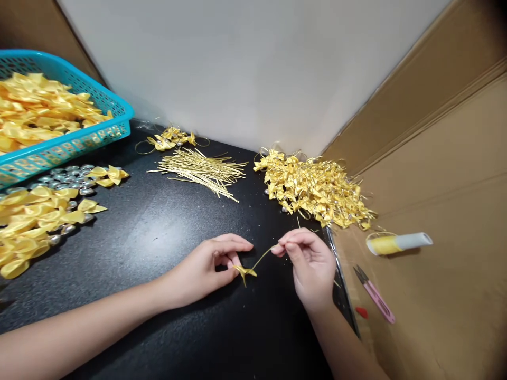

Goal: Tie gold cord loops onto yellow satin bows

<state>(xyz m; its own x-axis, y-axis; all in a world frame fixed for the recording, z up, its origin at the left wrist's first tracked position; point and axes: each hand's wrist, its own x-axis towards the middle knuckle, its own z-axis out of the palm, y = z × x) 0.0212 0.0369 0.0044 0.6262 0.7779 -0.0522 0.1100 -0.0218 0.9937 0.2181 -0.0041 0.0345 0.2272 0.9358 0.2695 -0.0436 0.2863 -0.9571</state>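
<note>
Low over the black table, my left hand (216, 264) pinches a small yellow ribbon bow (245, 271) between thumb and fingers. A thin gold cord (262, 257) runs from the bow up to my right hand (311, 264), whose thumb and forefinger are closed on its far end. Both palms face inward, a short way apart. Beyond them lies a bundle of cut gold cords (202, 170). To the right of that is a heap of yellow bows with cord loops (312, 187).
At the left, a blue basket (127, 113) holds many yellow bows. Loose bows (31, 221) and silver beads (71, 177) lie before it. Several looped bows (172, 138) sit by the wall. On cardboard at right are pink thread snips (376, 298) and a thread spool (398, 243).
</note>
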